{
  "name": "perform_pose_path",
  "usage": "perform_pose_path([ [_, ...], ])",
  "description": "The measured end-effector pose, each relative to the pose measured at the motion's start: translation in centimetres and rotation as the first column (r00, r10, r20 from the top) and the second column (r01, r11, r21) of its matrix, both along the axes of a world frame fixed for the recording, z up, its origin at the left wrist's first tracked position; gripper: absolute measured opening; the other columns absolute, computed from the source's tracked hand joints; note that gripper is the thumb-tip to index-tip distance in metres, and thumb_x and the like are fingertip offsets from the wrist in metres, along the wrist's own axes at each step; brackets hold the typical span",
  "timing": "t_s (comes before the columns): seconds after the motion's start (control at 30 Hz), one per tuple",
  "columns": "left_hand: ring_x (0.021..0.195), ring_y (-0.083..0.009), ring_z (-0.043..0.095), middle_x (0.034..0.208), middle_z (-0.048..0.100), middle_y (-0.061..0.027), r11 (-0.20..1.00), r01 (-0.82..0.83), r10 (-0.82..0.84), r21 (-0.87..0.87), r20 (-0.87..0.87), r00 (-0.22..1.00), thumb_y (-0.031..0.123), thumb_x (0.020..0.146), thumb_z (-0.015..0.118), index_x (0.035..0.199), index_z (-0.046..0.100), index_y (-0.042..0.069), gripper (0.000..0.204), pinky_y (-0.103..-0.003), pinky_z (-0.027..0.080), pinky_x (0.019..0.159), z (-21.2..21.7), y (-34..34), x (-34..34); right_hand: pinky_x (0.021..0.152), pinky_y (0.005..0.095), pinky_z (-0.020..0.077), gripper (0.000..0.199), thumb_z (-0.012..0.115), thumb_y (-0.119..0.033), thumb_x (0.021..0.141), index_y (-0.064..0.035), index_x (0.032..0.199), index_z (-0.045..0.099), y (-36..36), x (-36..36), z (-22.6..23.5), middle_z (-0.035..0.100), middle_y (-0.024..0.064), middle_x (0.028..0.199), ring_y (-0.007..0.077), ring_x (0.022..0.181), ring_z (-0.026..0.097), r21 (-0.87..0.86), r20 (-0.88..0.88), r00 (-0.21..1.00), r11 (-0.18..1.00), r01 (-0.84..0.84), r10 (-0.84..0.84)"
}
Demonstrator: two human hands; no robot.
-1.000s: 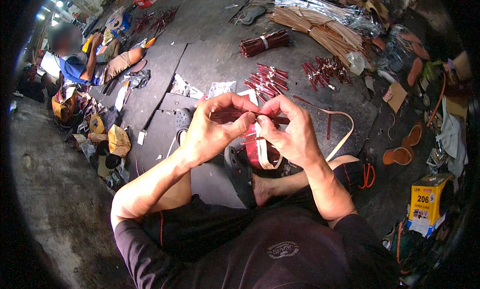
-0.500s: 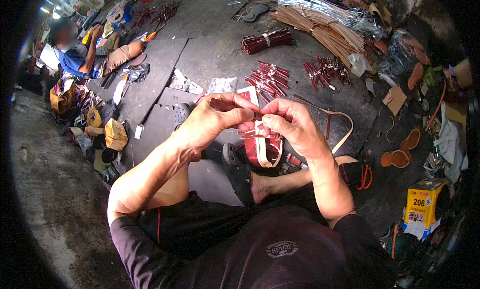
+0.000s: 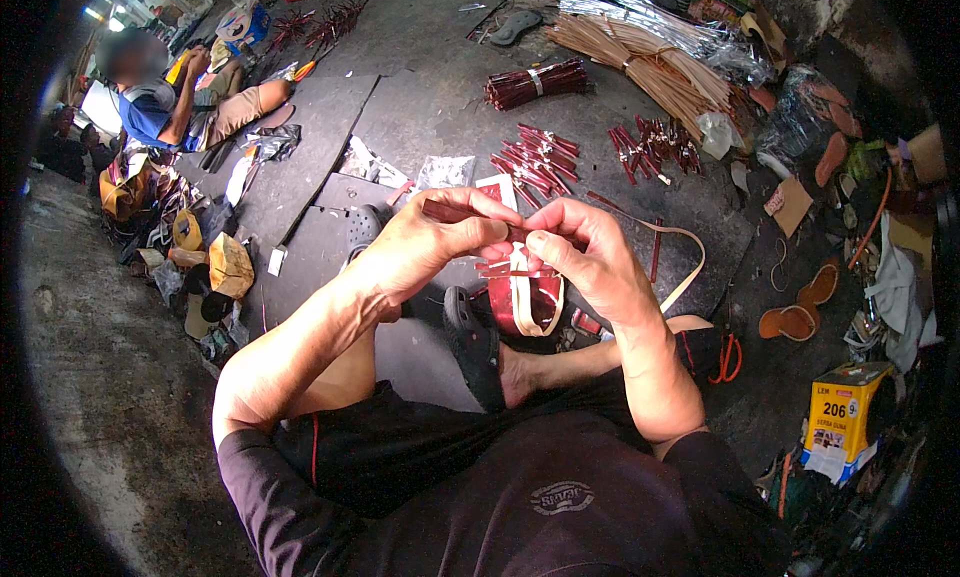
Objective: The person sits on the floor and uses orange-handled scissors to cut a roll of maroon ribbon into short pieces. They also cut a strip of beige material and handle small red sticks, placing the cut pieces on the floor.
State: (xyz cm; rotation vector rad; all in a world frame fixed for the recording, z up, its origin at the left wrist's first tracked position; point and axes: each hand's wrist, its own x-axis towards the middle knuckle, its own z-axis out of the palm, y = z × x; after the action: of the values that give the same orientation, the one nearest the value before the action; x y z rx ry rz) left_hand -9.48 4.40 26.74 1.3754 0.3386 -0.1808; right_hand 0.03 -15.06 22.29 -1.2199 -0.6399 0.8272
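My left hand (image 3: pixel 435 239) and my right hand (image 3: pixel 592 252) meet fingertip to fingertip over my lap. Between their pinched thumbs and fingers is a narrow dark red strip (image 3: pixel 517 234), mostly covered by the fingers. Part of something dark red also shows inside the curl of my left hand. Just beneath, a glossy dark red piece (image 3: pixel 545 309) lies with a cream band (image 3: pixel 520 307) looped over it. Past my right hand, a longer cream strap (image 3: pixel 697 262) curves across the floor. Short dark red strips (image 3: pixel 535 159) lie in a loose pile beyond my fingers.
A tied dark red bundle (image 3: pixel 537 83) and long tan strips (image 3: pixel 640 62) lie farther off. At right are orange-handled scissors (image 3: pixel 728 362), brown sandals (image 3: pixel 800 312) and a yellow box (image 3: pixel 845 417). Another person (image 3: pixel 165 112) sits at far left, near scattered scraps.
Both hands keep their pinch in nearly the same place. My right fingers have shifted slightly, and the view has tilted a little.
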Motion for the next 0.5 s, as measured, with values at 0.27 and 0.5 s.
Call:
perform_pose_path([
  [0.27, 0.086, -0.0164, 0.065, 0.094, 0.069, -0.0092, 0.996, 0.019, -0.022, 0.085, 0.039, 0.999, 0.006, 0.084, 0.071, 0.102, 0.068, -0.002, 0.021, -0.03, 0.053, 0.082, 0.3, -0.1, 0.0, 0.079, 0.0273, 0.0532, 0.017, 0.065, -0.013, 0.094, 0.0018, 0.101, 0.062, -0.1, -1.3, 1.3, 0.069, 0.006, 0.092, 0.0105, 0.088, 0.065, 0.055, 0.144, 0.983, 0.993, 0.105, -0.112],
  [0.5, 0.093, -0.0155, 0.065, 0.099, 0.07, -0.0092, 0.986, 0.07, -0.09, 0.148, 0.132, 0.987, 0.007, 0.087, 0.07, 0.101, 0.068, -0.001, 0.017, -0.03, 0.052, 0.086, 0.6, -0.1, -0.2, 0.072, 0.0292, 0.0549, 0.017, 0.067, -0.014, 0.093, 0.0004, 0.099, 0.062, -0.6, -2.0, 1.5, 0.069, 0.0092, 0.091, 0.0119, 0.085, 0.066, 0.006, 0.342, 0.92, 0.979, 0.202, -0.192],
])
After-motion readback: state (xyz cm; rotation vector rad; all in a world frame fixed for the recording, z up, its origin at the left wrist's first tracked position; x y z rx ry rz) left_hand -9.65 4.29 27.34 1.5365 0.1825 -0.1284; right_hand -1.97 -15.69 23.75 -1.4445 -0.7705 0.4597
